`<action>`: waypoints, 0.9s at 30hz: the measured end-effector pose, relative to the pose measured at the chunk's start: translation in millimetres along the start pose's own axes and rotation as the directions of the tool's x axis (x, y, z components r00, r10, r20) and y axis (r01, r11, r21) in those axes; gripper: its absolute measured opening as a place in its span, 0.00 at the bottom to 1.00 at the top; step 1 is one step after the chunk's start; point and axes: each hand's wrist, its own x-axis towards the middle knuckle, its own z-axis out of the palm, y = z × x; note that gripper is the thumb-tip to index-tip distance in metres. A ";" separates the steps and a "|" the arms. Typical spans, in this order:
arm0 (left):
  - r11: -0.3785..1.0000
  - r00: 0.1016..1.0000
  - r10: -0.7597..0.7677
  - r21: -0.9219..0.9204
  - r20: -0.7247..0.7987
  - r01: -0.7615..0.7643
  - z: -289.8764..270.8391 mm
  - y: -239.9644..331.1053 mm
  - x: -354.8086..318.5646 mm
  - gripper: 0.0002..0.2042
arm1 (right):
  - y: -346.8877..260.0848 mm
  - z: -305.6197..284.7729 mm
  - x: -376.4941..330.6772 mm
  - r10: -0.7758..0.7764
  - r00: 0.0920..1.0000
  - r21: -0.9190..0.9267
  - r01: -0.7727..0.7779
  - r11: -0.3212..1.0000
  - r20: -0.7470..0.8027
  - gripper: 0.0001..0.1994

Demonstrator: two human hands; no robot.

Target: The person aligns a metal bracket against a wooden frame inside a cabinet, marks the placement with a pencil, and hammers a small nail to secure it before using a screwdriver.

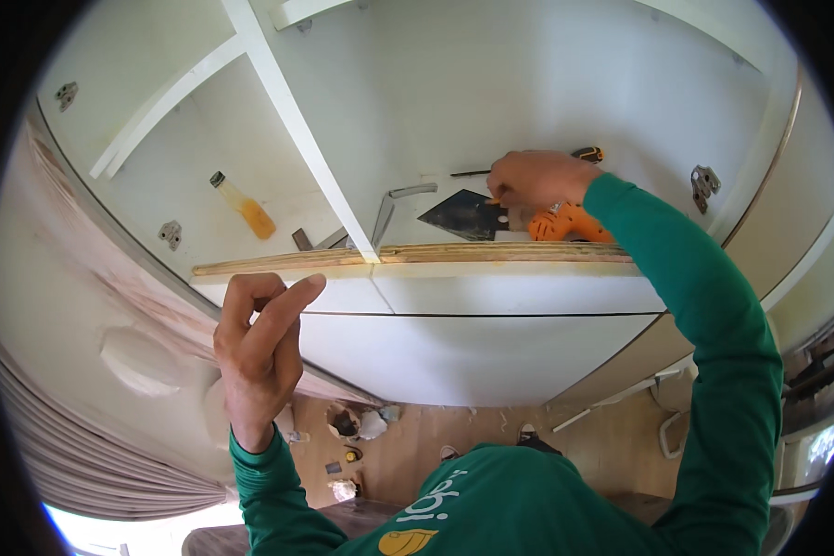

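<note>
My right hand (536, 178) reaches into the right compartment of a white cabinet (565, 88). Its fingers are curled and point downward, and what they hold, if anything, is hidden. Just below them lie a dark pointed flat blade (461, 215) and an orange tool (565, 223) with dark openings, partly covered by my hand and sleeve. A screwdriver (587, 155) with a black and yellow handle passes behind the hand. My left hand (264, 345) is raised before the cabinet's front edge, its fingers bent and thumb pressed in; I cannot make out anything between them.
A bottle of yellow-orange liquid (246, 206) leans in the left compartment, beyond the white divider (292, 111). A bent grey metal piece (400, 196) lies right of the divider. A rough wooden edge strip (510, 255) runs along the front. Metal hinges (704, 187) project from the sides.
</note>
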 end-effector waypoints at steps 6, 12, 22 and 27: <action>0.997 0.994 -0.066 0.037 0.088 0.063 11.1 5.1 18.8 0.14 | -64.2 -67.2 -45.3 0.073 0.900 0.214 0.022 0.977 -0.429 0.10; 0.989 0.987 -0.044 0.148 0.156 0.020 37.8 1.6 23.8 0.13 | -167.0 23.4 -147.9 0.244 0.756 0.662 0.311 0.682 -0.607 0.11; 0.847 0.893 0.157 0.407 0.423 -0.342 60.5 7.1 48.1 0.11 | -212.6 177.0 -178.3 0.107 0.936 0.943 0.333 0.030 -0.334 0.06; 0.641 0.780 0.288 0.494 0.556 -0.588 63.4 14.4 69.6 0.15 | -220.1 203.9 -177.1 0.195 0.928 0.933 0.343 -0.110 -0.318 0.08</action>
